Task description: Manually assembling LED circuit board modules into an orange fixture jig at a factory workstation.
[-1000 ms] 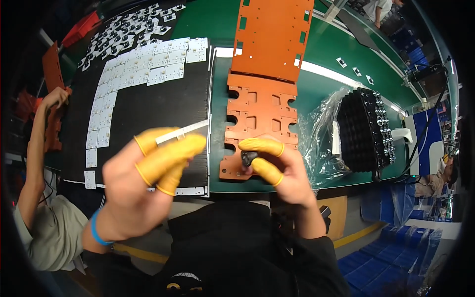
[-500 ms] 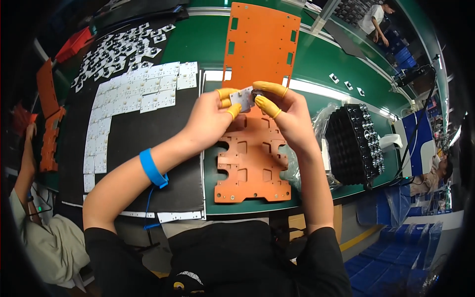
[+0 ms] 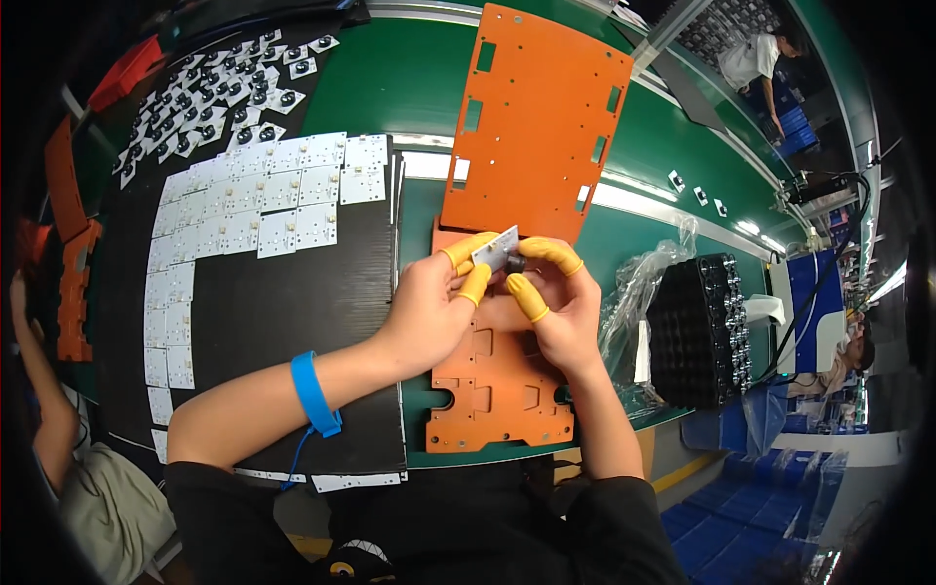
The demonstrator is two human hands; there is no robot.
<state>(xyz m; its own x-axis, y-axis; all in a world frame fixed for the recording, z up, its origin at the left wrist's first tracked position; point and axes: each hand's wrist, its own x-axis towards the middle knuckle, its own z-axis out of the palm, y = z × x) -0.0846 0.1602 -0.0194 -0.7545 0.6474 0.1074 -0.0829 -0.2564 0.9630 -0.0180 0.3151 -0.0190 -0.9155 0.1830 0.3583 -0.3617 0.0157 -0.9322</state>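
The left hand (image 3: 429, 307) and right hand (image 3: 561, 312) pinch a small white board (image 3: 494, 250) with a dark part (image 3: 514, 263) between them, steadied above the orange plate (image 3: 497, 390), white boards (image 3: 244, 214) at ten o'clock.

Left hand (image 3: 429, 307) and right hand (image 3: 558, 310) meet at picture middle, pinching small white square board (image 3: 494, 250) with dark round part. Orange plate (image 3: 492, 375) under hands. White squares (image 3: 255, 210) at ten o'clock. Black tray (image 3: 697, 331) at three o'clock.
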